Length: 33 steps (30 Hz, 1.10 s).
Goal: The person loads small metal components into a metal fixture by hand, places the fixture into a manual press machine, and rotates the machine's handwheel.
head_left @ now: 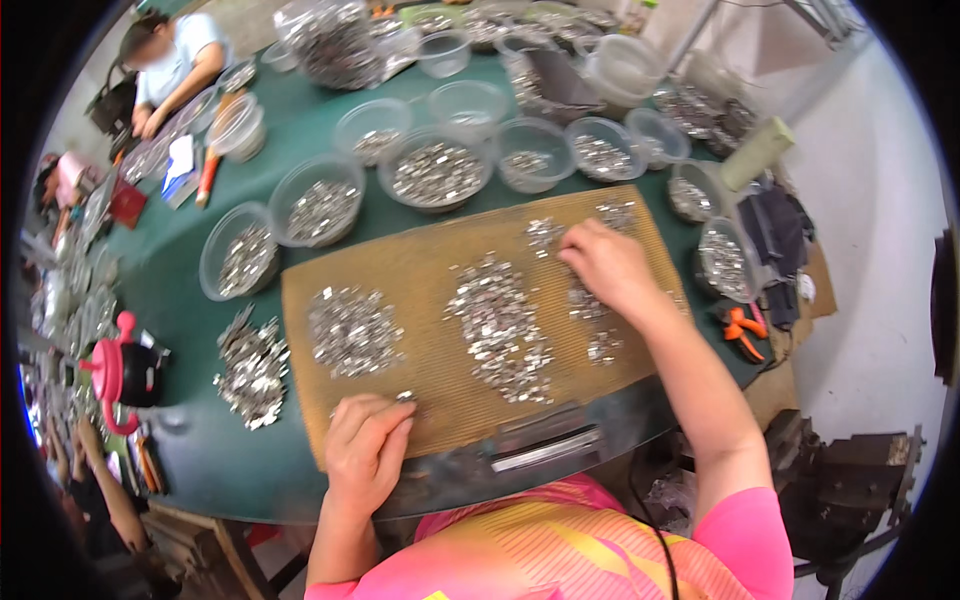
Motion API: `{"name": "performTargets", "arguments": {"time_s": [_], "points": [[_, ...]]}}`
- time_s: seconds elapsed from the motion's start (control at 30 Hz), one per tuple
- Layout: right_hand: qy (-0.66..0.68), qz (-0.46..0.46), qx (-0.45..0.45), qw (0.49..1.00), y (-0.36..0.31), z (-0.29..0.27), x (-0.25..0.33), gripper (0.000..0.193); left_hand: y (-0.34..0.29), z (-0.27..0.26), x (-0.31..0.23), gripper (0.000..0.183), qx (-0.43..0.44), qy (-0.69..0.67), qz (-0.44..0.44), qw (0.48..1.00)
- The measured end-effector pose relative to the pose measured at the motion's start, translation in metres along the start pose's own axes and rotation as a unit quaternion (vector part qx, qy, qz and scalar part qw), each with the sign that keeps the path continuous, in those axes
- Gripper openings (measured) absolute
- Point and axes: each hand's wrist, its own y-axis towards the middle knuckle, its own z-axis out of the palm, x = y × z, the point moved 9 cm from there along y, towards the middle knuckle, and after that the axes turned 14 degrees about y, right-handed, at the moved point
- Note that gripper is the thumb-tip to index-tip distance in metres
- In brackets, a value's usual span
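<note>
Across the mat (425,285), left hand (362,448) pinches metal (405,397), right hand (610,262) outstretched, grip unclear

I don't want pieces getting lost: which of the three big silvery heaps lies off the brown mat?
The leftmost heap: it sits on the green table. The round heap and long heap both lie on the mat.

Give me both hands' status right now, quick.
Left hand: closed, apparently pinching a small metal piece.
Right hand: curled over the mat; whether it holds anything can't be told.
</note>
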Motion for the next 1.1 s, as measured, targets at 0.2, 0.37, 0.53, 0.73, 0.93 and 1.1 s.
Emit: {"name": "performTargets", "arguments": {"time_s": [0.2, 0.37, 0.53, 0.73, 0.93, 1.1], "points": [[-0.027, -0.021, -0.006, 0.999, -0.004, -0.004, 0.013, 0.008, 0.002, -0.018, 0.034, 0.021, 0.009, 0.018, -0.064, 0.998], [-0.068, -0.125, -0.027, 0.990, -0.038, -0.014, 0.068, 0.002, 0.007, -0.009, 0.044, 0.018, 0.066, 0.069, -0.034, 0.995], [-0.108, -0.128, 0.063, 0.984, -0.091, -0.019, 0.097, 0.010, 0.023, 0.008, 0.037, 0.019, 0.104, 0.106, 0.032, 0.988], [-0.140, -0.116, 0.103, 0.978, -0.135, -0.020, 0.081, 0.008, 0.032, 0.044, 0.025, 0.015, 0.124, 0.174, 0.085, 0.973], [-0.071, -0.110, 0.035, 0.991, -0.167, -0.021, 0.065, 0.015, 0.033, 0.057, 0.018, 0.011, 0.115, 0.211, 0.100, 0.966], [0.026, -0.061, -0.009, 0.998, -0.177, -0.033, 0.044, 0.013, 0.026, 0.058, 0.012, 0.013, 0.111, 0.227, 0.105, 0.962]]}}
